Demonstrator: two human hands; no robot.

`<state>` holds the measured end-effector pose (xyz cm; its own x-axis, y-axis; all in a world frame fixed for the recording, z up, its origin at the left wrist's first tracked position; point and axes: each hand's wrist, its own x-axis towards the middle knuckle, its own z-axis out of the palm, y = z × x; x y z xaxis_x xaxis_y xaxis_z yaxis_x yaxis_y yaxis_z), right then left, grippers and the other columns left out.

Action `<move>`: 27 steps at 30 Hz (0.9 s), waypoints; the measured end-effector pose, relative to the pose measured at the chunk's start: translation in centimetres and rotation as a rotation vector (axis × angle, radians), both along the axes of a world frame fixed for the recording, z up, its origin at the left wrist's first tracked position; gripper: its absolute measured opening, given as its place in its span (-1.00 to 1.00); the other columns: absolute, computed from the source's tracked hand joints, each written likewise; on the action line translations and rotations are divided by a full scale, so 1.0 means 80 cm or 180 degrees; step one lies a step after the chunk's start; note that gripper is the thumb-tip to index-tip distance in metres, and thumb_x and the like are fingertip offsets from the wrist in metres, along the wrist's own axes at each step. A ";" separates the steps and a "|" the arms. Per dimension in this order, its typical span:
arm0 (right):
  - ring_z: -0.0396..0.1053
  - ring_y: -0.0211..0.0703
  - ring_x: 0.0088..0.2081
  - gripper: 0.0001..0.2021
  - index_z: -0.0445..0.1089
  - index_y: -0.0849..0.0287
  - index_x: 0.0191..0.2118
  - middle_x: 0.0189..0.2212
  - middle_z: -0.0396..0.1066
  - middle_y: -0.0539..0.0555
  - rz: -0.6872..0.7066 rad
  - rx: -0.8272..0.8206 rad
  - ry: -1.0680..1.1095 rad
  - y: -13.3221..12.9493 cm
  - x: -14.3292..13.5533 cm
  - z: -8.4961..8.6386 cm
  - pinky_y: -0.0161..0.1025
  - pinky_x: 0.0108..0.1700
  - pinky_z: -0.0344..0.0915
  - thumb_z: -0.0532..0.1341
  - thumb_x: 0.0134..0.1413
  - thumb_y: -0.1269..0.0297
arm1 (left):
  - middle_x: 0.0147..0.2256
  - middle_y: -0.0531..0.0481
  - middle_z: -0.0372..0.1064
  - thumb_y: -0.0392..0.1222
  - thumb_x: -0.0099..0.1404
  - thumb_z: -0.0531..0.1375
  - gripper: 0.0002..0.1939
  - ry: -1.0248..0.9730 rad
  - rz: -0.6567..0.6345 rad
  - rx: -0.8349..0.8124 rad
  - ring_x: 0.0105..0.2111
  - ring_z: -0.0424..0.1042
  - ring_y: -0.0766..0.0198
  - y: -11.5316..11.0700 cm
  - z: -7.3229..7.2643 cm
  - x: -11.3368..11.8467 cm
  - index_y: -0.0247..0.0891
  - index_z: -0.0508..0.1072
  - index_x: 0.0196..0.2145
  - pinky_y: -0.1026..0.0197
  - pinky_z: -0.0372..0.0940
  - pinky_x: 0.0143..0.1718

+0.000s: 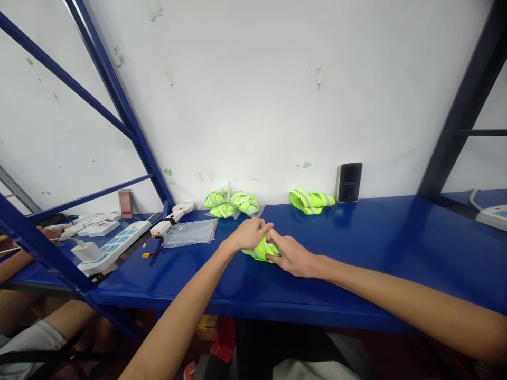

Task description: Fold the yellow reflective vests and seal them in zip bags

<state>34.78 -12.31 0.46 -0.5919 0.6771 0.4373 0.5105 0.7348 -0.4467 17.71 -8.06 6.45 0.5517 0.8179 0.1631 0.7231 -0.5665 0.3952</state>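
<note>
On the blue table, a neon-yellow reflective vest with silver stripes is bunched into a small bundle under both hands. My left hand is closed over its upper left side, its fingertips partly hidden. From the right, my right hand pinches the same bundle, thumb at the lower side and fingers bent over the top. Behind them, several similar yellow bundles in clear bags lie against the wall. Another yellow reflective piece, loosely rolled and unbagged, rests at the back right.
A flat clear zip bag lies left, near a white handheld fan and a small wired connector. A black-screened device leans at the wall. Blue posts frame the table. At far left are a power strip and another person's arm.
</note>
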 end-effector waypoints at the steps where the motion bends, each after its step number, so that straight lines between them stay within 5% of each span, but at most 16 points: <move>1: 0.35 -0.10 -0.36 -0.78 0.11 0.10 -0.11 -0.30 0.37 0.05 0.0048 0.0047 0.0000 -0.001 0.001 -0.003 -0.25 -0.35 0.17 0.15 0.15 0.31 | -0.44 -0.02 0.37 0.12 0.36 -0.07 -0.55 -0.0014 -0.0041 -0.0100 -0.43 0.33 0.23 0.000 -0.004 -0.004 -0.26 0.36 -0.44 0.23 0.14 -0.35; 4: 0.36 -0.11 -0.28 -0.78 0.19 0.09 -0.13 -0.26 0.37 0.05 0.0289 0.0146 0.0100 -0.004 0.003 -0.010 -0.24 -0.28 0.24 0.21 0.13 0.27 | -0.21 -0.03 0.42 0.07 0.38 -0.10 -0.61 -0.0011 -0.0079 -0.0447 -0.25 0.37 0.22 -0.002 -0.018 -0.015 -0.23 0.36 -0.16 0.24 0.19 -0.20; 7: 0.34 -0.07 -0.13 -0.75 0.28 0.09 -0.14 -0.14 0.32 0.11 0.0424 0.0358 0.0263 -0.001 0.004 -0.013 -0.17 -0.12 0.31 0.28 0.09 0.20 | -0.11 -0.02 0.40 -0.01 0.42 -0.20 -0.58 0.0063 -0.0174 -0.0424 -0.12 0.36 0.20 -0.002 -0.030 -0.022 -0.19 0.37 -0.11 0.20 0.17 -0.07; 13: 0.26 0.02 -0.04 -0.56 0.26 0.11 -0.03 -0.03 0.17 0.20 0.0101 0.0950 0.0099 0.016 0.000 -0.014 -0.02 -0.04 0.34 0.33 0.01 0.07 | -0.23 -0.08 0.43 -0.07 0.38 -0.16 -0.58 -0.0206 -0.0260 -0.0546 -0.17 0.36 0.16 0.011 -0.042 -0.022 -0.27 0.44 -0.27 0.17 0.21 -0.09; 17: 0.09 0.21 0.19 -0.35 0.17 0.11 0.15 0.15 0.10 0.32 -0.0067 0.1360 -0.0079 0.020 -0.005 -0.011 0.24 0.16 0.10 0.35 -0.04 0.03 | -0.23 -0.09 0.45 -0.14 0.28 -0.03 -0.67 -0.1054 -0.0162 -0.1003 -0.24 0.38 0.16 0.022 -0.060 -0.020 -0.33 0.45 -0.21 0.18 0.25 -0.20; 23: -0.21 0.16 0.36 -0.38 0.02 -0.02 0.31 0.35 -0.10 0.24 0.0299 0.1273 -0.0564 0.017 -0.002 -0.007 0.29 0.24 -0.04 0.21 0.18 0.18 | -0.33 -0.04 0.43 -0.01 0.26 0.05 -0.67 -0.2314 0.0237 -0.1599 -0.34 0.38 0.23 0.025 -0.085 -0.009 -0.32 0.42 -0.23 0.23 0.27 -0.34; 27: -0.22 0.18 0.37 -0.29 0.04 -0.01 0.32 0.33 -0.02 0.20 0.0634 0.1501 -0.0934 0.023 0.004 0.001 0.21 0.28 -0.05 0.30 0.08 0.22 | -0.41 -0.04 0.38 0.11 0.33 -0.09 -0.56 -0.2260 0.0263 -0.1614 -0.34 0.40 0.21 0.032 -0.089 0.000 -0.32 0.37 -0.29 0.19 0.29 -0.32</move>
